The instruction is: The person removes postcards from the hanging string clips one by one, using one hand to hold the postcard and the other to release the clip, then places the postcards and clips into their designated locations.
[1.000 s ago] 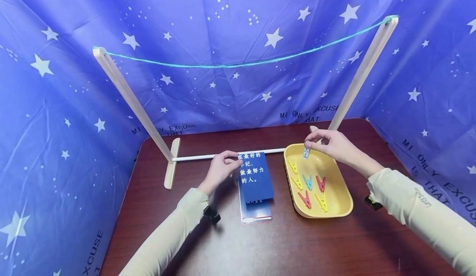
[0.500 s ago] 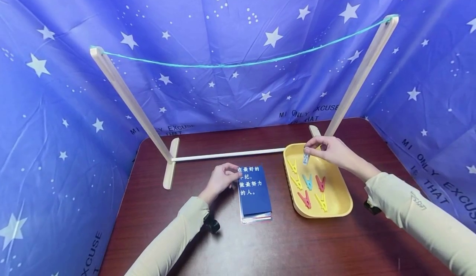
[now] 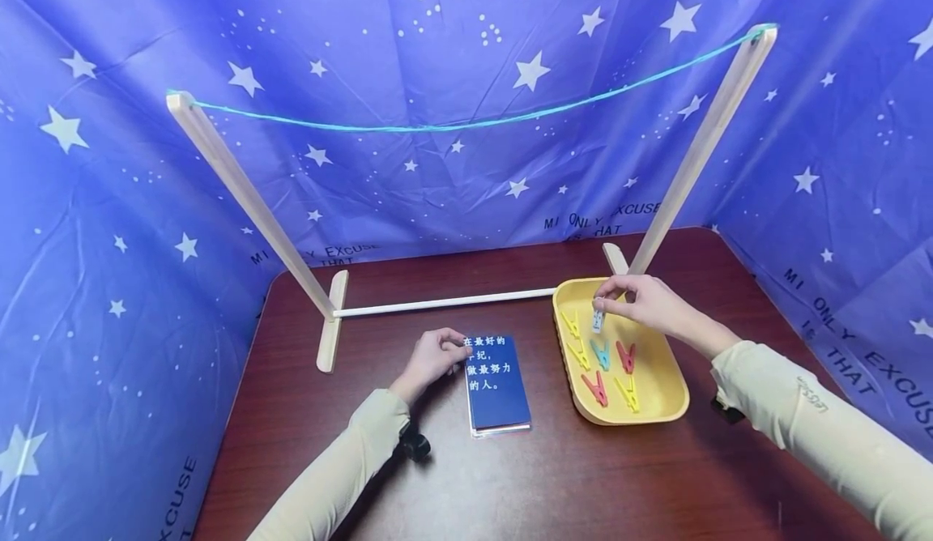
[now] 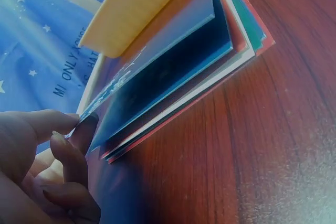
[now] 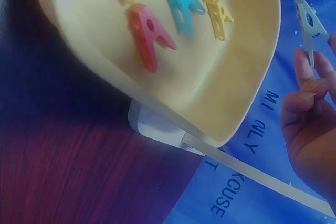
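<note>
My left hand (image 3: 436, 358) pinches the upper left edge of a dark blue card (image 3: 496, 399) with white writing. In the left wrist view that card is tilted, its near part raised above a stack of cards (image 4: 239, 59) with red, green and white edges. A pale clothespin (image 3: 598, 315) is pinched by its end in my right hand (image 3: 641, 304), over the far part of a yellow tray (image 3: 674, 399). Lying in the tray are a blue clothespin (image 3: 601, 355), red clothespins (image 3: 626, 356) and several yellow clothespins (image 3: 627, 394).
Behind the cards stands a wooden frame with a left post (image 3: 251, 205), a right post (image 3: 703, 148) and a low white rod (image 3: 445, 303). A turquoise cord (image 3: 437, 129) sags between the post tops. Starry blue cloth (image 3: 408, 39) surrounds the brown table (image 3: 554, 484).
My left hand has come toward me with the blue card, lowering it over the stack. My right hand has shifted slightly toward me and left, still holding the pale clothespin.
</note>
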A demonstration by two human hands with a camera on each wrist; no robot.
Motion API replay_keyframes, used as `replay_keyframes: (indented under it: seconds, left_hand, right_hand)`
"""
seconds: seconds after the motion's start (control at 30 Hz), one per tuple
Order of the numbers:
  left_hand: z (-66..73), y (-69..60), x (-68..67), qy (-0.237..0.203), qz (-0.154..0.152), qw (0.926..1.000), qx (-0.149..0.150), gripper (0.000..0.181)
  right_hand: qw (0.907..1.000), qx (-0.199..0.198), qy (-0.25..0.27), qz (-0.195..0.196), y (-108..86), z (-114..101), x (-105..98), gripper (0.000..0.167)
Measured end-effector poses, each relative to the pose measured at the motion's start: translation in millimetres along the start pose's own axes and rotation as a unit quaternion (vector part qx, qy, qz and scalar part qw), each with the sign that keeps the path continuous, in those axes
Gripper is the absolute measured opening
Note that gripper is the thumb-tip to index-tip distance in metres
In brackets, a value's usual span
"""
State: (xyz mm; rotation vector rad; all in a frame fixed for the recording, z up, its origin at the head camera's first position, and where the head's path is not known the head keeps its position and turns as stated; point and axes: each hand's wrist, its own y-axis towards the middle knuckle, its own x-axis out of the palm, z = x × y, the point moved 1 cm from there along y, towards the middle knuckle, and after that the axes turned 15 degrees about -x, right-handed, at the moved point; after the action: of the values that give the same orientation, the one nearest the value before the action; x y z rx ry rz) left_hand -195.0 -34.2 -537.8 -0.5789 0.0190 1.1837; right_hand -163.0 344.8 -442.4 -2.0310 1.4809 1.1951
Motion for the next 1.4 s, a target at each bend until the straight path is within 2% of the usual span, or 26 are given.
replay_keyframes:
  seconds: [0.17, 0.53, 0.73, 0.83, 1.17, 1.4]
  left_hand:
    - [-0.6, 1.5, -1.3, 0.037, 0.015, 0.9990, 0.017, 0.023]
    - [1.9, -1.4, -2.3, 0.097, 0.030, 0.9944, 0.030, 0.024]
    - [4.2, 0.2, -2.4, 0.106, 0.035, 0.9930, 0.038, 0.026]
    - [4.4, 1.1, -2.4, 0.106, 0.032, 0.9934, 0.031, 0.026]
    - [1.3, 2.1, -4.5, 0.129, 0.039, 0.9903, 0.034, 0.027]
    - [1.9, 2.4, -5.6, 0.114, 0.021, 0.9932, 0.015, 0.027]
  right_hand:
    - [0.9999, -0.001, -0.005, -0.011, 1.4, 3.0, 2.1, 0.014]
    - [0.9998, -0.005, -0.012, -0.017, 3.1, 10.3, 11.5, 0.015]
    - [0.9985, 0.023, -0.032, -0.037, 9.2, 13.4, 11.7, 0.023]
    - [0.9969, 0.039, -0.047, -0.049, 12.6, 17.0, 12.3, 0.023]
    - [0.9943, 0.035, -0.063, -0.078, 26.6, 23.5, 18.5, 0.022]
    - [0.9921, 0.058, -0.064, -0.091, 27.6, 33.0, 30.1, 0.023]
